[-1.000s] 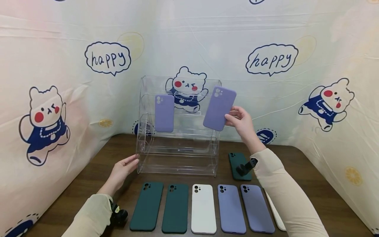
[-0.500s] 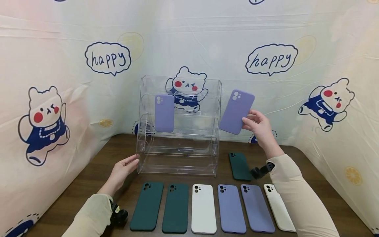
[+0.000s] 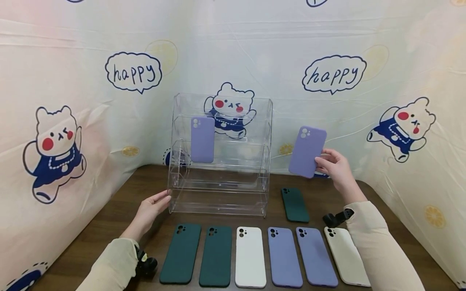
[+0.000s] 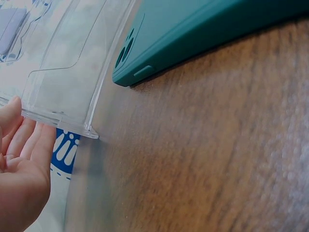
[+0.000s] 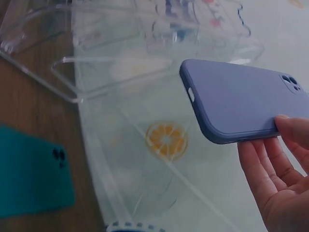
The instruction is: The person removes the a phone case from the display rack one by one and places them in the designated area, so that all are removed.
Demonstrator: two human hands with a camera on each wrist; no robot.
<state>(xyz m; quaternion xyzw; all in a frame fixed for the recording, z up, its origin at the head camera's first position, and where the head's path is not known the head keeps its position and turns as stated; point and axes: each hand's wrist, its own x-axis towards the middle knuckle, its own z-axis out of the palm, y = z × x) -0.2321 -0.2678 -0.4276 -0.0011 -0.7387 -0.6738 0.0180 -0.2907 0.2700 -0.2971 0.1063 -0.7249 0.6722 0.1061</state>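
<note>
In the head view a clear tiered display rack [image 3: 220, 208] stands on the table. One purple phone case [image 3: 202, 139] is upright in it, at the left of an upper tier. My left hand [image 3: 150, 208] is at the rack's lower left edge; the left wrist view has its thumb [image 4: 10, 113] on one side of the clear panel and the fingers behind. To the right of the rack, my right hand [image 3: 336, 166] holds up a second purple phone case [image 3: 308, 151], tilted. The right wrist view shows thumb and fingers pinching this case's long edge.
A row of phone cases lies along the front: green cases [image 3: 181, 254], a white case [image 3: 250, 256], purple cases [image 3: 285, 256] and an off-white case [image 3: 346, 256] partly under the right sleeve. Another green case [image 3: 295, 205] lies right of the rack. A printed cloth [image 3: 233, 52] surrounds the table.
My right hand has moved right and down, carrying the purple phone case from in front of the rack to beside it. The left hand has stayed at the rack's edge.
</note>
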